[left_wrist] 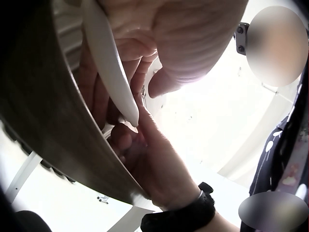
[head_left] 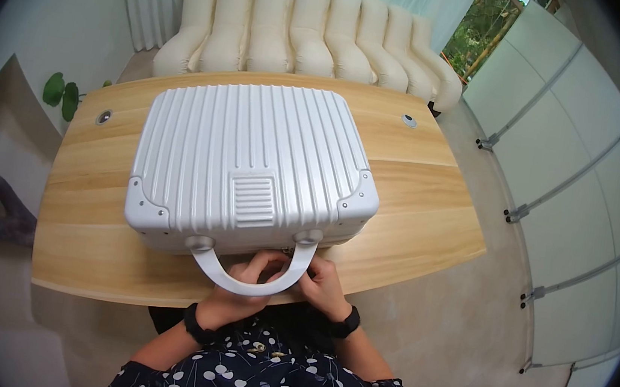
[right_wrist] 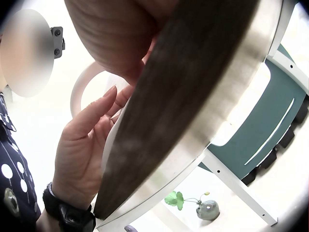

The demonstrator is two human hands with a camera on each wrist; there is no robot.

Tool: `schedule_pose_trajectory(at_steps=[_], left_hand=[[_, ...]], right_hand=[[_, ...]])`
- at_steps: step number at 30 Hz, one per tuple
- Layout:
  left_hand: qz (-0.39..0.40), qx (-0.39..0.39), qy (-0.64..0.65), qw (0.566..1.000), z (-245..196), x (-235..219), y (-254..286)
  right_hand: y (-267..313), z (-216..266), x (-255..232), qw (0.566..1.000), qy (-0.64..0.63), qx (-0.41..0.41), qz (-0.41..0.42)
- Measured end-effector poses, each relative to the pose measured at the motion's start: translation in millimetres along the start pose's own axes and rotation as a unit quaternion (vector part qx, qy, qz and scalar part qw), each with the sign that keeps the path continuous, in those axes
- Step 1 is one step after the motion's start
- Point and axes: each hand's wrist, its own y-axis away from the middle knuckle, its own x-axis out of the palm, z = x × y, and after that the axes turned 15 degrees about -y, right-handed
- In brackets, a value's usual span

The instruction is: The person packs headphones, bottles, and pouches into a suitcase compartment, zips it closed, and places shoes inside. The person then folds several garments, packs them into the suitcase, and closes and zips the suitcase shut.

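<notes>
A white ribbed hard-shell case point(head_left: 255, 142) lies flat on the table, its curved carry handle point(head_left: 303, 268) pointing toward the person. Under the handle, my left hand point(head_left: 232, 303) has its fingers bent at the case's front side, by a small metal fitting point(head_left: 287, 251). My right hand point(head_left: 325, 290) works at the same side, its fingertips close to the left ones and partly behind the handle. The left wrist view shows the right hand point(left_wrist: 161, 164) with curled fingers near the handle's end. I cannot tell what the fingertips pinch.
The wooden table point(head_left: 421, 213) has a curved front edge right at the wrists. Round inserts point(head_left: 105, 117) sit in its top at both far corners. Behind it stands a cream sofa point(head_left: 308, 35); white panels point(head_left: 557, 144) on casters line the right. A plant point(head_left: 63, 94) is at the left.
</notes>
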Motion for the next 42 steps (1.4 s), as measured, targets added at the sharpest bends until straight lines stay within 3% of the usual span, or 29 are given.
schedule_pose_trajectory(at_steps=[33,42], left_hand=[[0.039,-0.016,0.009,0.999,5.0,-1.1,2.5],[-0.003,0.029,0.009,1.0,1.0,0.3,-0.7]], right_hand=[[2.2,1.1,2.0,1.0,-0.006,-0.008,-0.007],[2.4,8.2,2.5,1.0,-0.016,-0.009,-0.006]])
